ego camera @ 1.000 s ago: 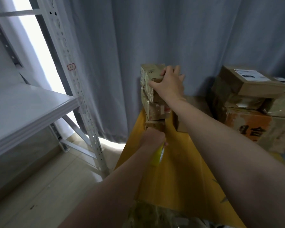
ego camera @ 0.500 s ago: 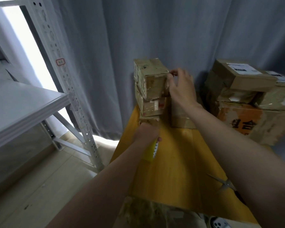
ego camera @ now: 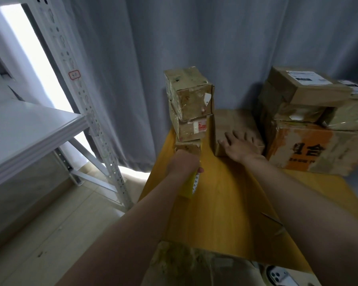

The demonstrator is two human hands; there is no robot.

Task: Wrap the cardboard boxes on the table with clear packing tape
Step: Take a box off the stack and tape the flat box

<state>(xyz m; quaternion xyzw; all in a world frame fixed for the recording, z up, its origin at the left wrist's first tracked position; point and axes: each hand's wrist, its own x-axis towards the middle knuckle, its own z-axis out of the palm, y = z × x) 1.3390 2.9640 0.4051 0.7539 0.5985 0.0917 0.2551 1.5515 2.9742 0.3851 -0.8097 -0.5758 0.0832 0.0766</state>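
A stack of three small taped cardboard boxes stands at the far left end of the yellow table. Right of it lies a low brown box. My right hand rests on that box with its fingers spread flat. In front of the stack, my left hand grips a yellow tape dispenser with a toothed blade. The tape roll itself is hidden by my hand.
Larger boxes, one with orange print, are piled at the far right. A taped box and a phone lie at the near edge. A white metal shelf stands on the left, grey curtain behind.
My right hand has left the top box of the stack and dropped down to the low brown box on the right. My left hand keeps holding the dispenser in place.
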